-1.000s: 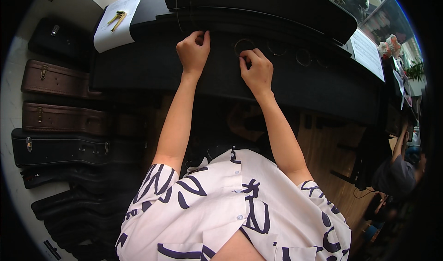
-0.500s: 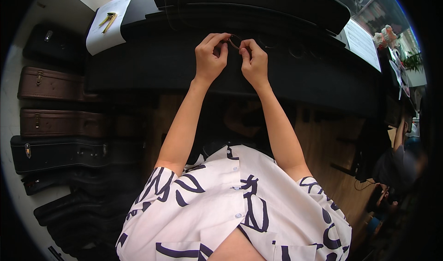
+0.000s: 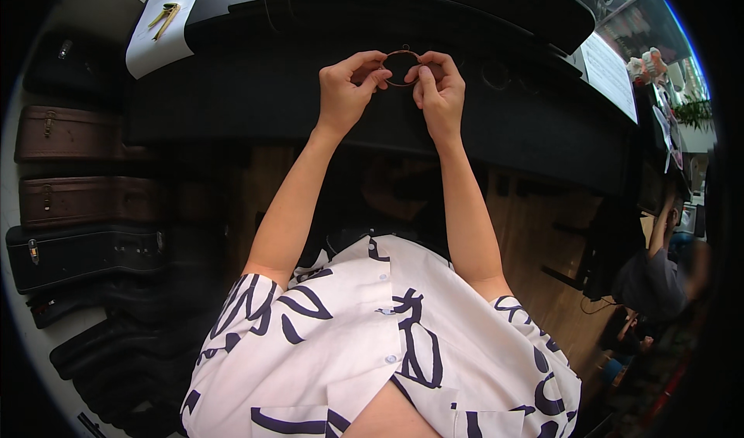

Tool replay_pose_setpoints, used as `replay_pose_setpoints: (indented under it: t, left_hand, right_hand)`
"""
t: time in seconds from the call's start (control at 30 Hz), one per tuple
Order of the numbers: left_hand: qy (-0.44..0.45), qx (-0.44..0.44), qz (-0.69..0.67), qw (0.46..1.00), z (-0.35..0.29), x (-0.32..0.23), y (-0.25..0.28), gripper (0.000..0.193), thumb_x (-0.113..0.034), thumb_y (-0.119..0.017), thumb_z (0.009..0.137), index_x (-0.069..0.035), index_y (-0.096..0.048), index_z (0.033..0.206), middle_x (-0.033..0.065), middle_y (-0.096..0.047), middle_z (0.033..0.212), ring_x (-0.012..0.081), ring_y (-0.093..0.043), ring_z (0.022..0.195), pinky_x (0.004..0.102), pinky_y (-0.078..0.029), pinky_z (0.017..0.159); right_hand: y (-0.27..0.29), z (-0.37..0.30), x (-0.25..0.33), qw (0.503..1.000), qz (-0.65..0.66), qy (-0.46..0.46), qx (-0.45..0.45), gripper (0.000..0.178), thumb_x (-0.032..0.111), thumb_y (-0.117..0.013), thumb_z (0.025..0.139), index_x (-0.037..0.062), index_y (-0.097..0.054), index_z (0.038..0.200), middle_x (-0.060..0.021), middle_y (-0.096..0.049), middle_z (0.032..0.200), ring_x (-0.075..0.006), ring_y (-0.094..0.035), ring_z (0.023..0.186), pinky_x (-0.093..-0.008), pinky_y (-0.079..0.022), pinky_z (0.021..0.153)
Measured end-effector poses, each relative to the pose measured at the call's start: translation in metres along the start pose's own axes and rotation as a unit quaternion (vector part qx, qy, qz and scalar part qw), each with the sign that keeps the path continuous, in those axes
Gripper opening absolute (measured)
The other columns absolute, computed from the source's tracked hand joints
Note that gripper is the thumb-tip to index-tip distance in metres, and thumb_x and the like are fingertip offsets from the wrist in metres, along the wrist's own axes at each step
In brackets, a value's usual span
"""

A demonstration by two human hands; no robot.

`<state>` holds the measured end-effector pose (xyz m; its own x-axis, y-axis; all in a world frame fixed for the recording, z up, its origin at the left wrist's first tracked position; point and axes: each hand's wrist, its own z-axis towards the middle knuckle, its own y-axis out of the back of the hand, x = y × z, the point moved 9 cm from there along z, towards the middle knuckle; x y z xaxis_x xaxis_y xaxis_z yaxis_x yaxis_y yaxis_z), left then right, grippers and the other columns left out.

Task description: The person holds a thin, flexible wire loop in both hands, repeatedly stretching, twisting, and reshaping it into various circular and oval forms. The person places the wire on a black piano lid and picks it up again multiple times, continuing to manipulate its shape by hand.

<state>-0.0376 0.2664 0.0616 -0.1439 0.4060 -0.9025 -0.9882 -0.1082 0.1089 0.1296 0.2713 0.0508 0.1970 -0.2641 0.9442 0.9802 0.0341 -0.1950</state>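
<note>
A coiled instrument string (image 3: 402, 85), thin and copper-coloured, forms a ring held above the black tabletop (image 3: 256, 101). My left hand (image 3: 347, 89) pinches the ring's left side between thumb and fingers. On its right side my right hand (image 3: 440, 93) grips it the same way, thumb toward me. To the right of my right hand, another thin coil (image 3: 496, 75) lies on the dark surface, hard to make out. A brass-coloured plier-like tool (image 3: 165, 19) rests on a white paper sheet (image 3: 151, 50) at the far left.
Several instrument cases (image 3: 70, 133), brown and black, stand in a row along the left. A long black case or cover (image 3: 434, 4) lies at the table's back. White sheets (image 3: 608, 74) sit at the right end. Another person (image 3: 655, 279) is at the far right.
The string's ring has turned to show its round opening, and my hands have spread apart slightly. My view has shifted a little to the right.
</note>
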Motion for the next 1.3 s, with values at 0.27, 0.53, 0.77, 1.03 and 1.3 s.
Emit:
replay_pose_setpoints:
  t: [0.27,0.53,0.77,1.03,1.3]
  left_hand:
    - [-0.011,0.003,0.024,1.0,0.0,0.001,0.001,0.013,-0.004,-0.073,0.082,-0.002,-0.074,0.095,0.0065,-0.072,0.08,0.0122,-0.065,0.059,0.022,-0.048,0.051]
    - [-0.061,-0.013,0.07,0.996,0.002,-0.008,0.003,0.01,-0.005,-0.073,0.083,-0.003,-0.075,0.093,0.0063,-0.068,0.074,0.0127,-0.063,0.06,0.0234,-0.045,0.052]
    - [-0.036,-0.012,0.051,0.998,0.001,-0.007,0.004,0.009,-0.003,-0.071,0.084,0.0,-0.074,0.092,0.0065,-0.068,0.074,0.0122,-0.064,0.056,0.0229,-0.046,0.049]
    - [-0.044,-0.009,0.044,0.998,0.001,-0.007,0.003,0.009,-0.002,-0.072,0.083,0.0,-0.073,0.092,0.0069,-0.068,0.074,0.0122,-0.064,0.054,0.0227,-0.047,0.048]
    - [-0.047,-0.01,0.041,0.998,0.001,-0.007,0.003,0.009,-0.001,-0.071,0.085,0.0,-0.073,0.094,0.0057,-0.069,0.076,0.0103,-0.063,0.055,0.0212,-0.047,0.049]
  right_hand:
    - [0.001,0.0,0.0,0.994,-0.105,0.028,-0.024,0.011,0.008,-0.064,0.093,-0.0022,-0.067,0.095,-0.0038,-0.067,0.077,-0.0046,-0.059,0.061,-0.0187,-0.041,0.053]
    - [0.005,0.001,-0.001,0.991,-0.125,0.024,-0.031,0.01,0.006,-0.066,0.09,-0.0015,-0.068,0.096,-0.0041,-0.069,0.081,-0.0074,-0.065,0.071,-0.02,-0.047,0.062]
    - [0.005,0.0,-0.001,0.993,-0.104,0.022,-0.044,0.012,0.004,-0.065,0.09,-0.0008,-0.067,0.101,-0.0044,-0.069,0.082,-0.0074,-0.065,0.072,-0.0197,-0.048,0.063]
    - [0.005,-0.002,0.003,0.989,-0.132,0.044,-0.056,0.016,0.002,-0.063,0.089,0.0033,-0.069,0.104,-0.0036,-0.069,0.078,-0.007,-0.065,0.07,-0.0192,-0.047,0.059]
    - [0.007,0.0,-0.002,0.981,-0.176,0.049,-0.061,0.012,0.002,-0.063,0.089,0.001,-0.071,0.098,-0.0047,-0.068,0.074,-0.0089,-0.066,0.069,-0.0212,-0.048,0.06]
